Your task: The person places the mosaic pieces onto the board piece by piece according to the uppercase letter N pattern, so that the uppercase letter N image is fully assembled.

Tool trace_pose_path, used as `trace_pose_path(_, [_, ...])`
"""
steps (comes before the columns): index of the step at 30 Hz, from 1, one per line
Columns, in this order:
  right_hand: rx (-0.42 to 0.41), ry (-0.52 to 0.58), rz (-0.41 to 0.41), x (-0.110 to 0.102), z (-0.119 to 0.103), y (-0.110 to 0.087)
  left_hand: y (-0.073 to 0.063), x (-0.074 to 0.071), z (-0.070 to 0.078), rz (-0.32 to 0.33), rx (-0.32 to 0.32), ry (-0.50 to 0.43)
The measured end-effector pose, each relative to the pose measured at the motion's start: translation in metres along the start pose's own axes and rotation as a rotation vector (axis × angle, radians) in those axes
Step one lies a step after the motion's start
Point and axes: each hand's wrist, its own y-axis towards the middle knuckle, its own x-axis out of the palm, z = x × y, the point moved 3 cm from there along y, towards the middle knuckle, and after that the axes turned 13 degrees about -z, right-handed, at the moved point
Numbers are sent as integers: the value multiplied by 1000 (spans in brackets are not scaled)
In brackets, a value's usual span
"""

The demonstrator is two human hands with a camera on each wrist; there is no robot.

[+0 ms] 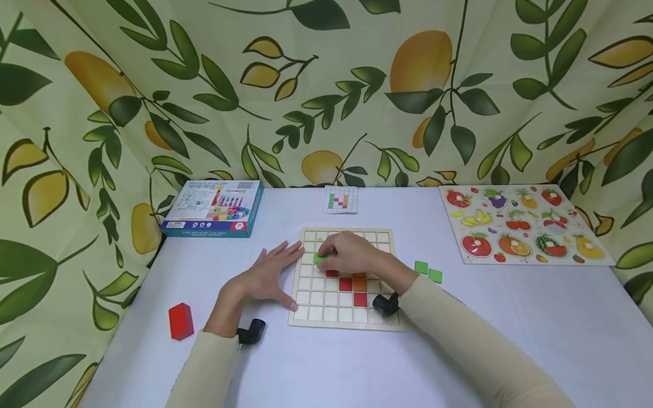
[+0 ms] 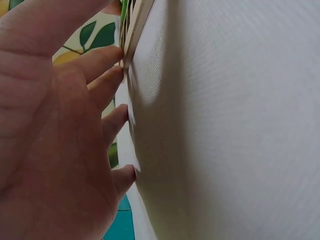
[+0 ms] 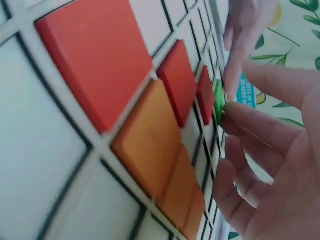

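A wooden grid board (image 1: 309, 314) lies before me, bearing red tiles (image 1: 360, 299) in a diagonal row and orange tiles (image 1: 359, 283). My right hand (image 1: 352, 253) is over its upper left part. One fingertip touches a green tile (image 3: 218, 102), while the thumb stands apart from it in the right wrist view. From above, that green tile (image 1: 318, 258) shows between the fingertips. My left hand (image 1: 267, 275) has its fingers spread along the board's left edge, thumb near the lower corner. Two more green tiles (image 1: 421, 267) lie right of the board.
Behind the board is a small pattern card (image 1: 340, 200). A boxed game (image 1: 211, 208) stands at back left, and a fruit puzzle board (image 1: 525, 225) at back right. A red block (image 1: 181, 321) sits left of my left hand. Patterned cloth (image 1: 326, 113) hangs behind the table.
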Motion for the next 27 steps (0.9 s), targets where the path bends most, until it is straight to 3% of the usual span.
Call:
trace_pose_path(5, [-90,69,-37,-7,3,-9,0,-1,0,-4,-4,4])
trace_pose_path(9, [-115,118,10,-18,7,-23,1,-3,3,-10,-7,10])
trace_pose_path(20, [-65,114,113,-49,24,-74,0,-1,2,-6,-16,9])
trace_pose_path(27, [-14,60,155,-55,46,-112,0,0,2,3,-21,5])
